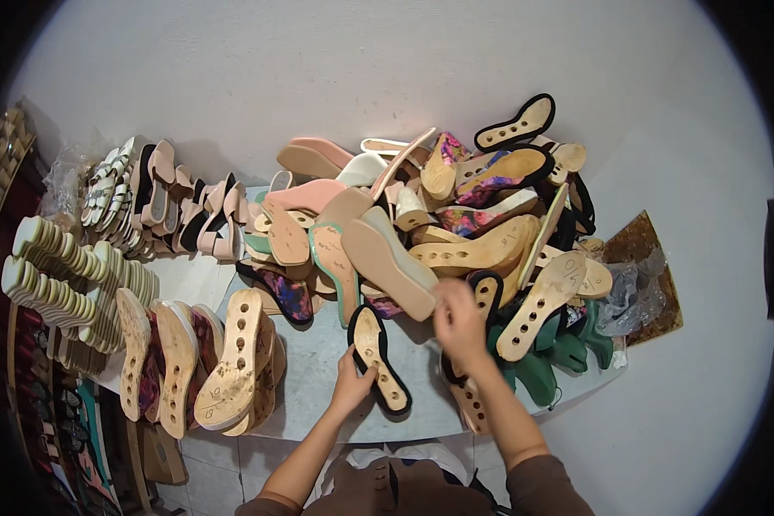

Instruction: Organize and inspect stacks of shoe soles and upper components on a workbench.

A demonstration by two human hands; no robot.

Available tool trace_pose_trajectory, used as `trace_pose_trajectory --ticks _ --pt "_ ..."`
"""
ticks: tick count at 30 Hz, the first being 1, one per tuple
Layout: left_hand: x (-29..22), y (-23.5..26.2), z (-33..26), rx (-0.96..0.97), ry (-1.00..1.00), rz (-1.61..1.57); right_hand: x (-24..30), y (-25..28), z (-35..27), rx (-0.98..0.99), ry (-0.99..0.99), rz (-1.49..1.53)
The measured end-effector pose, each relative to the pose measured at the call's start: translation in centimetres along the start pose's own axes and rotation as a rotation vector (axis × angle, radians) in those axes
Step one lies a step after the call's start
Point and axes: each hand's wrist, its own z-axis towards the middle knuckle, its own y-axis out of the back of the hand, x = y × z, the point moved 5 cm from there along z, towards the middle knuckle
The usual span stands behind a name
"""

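My left hand [350, 384] grips a wooden shoe sole [368, 337] with a black padded rim and a row of holes, held upright near the table's front edge. My right hand [461, 325] is over the pile, beside the heel end of a beige sole [387, 262]. Its fingers are smeared by motion, so whether they hold anything is unclear. Close to that hand lies another black-rimmed wooden sole [485, 294]. A pale wooden sole with holes [537, 314] lies to its right.
Wooden soles [235, 365] stand grouped at the table's [314, 365] left front. Cream soles [60, 275] are stacked at far left, with finished sandals [159, 193] behind. Mixed flowered, pink and wooden soles heap up at the back. Green pieces [535, 378] and clear plastic [632, 301] lie right.
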Motion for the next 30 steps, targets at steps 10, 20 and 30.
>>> trace_pose_trajectory --ticks 10,20,30 --pt "-1.2 -3.6 -0.1 0.05 0.137 -0.16 -9.8 7.8 10.4 -0.033 -0.293 -0.89" --pt "-0.1 -8.5 -0.2 0.27 0.114 -0.402 -6.3 9.3 12.1 -0.213 -0.059 -0.423" --pt "-4.9 -2.8 -1.5 0.006 0.282 -0.471 -8.4 10.8 11.8 -0.361 -0.242 0.082"
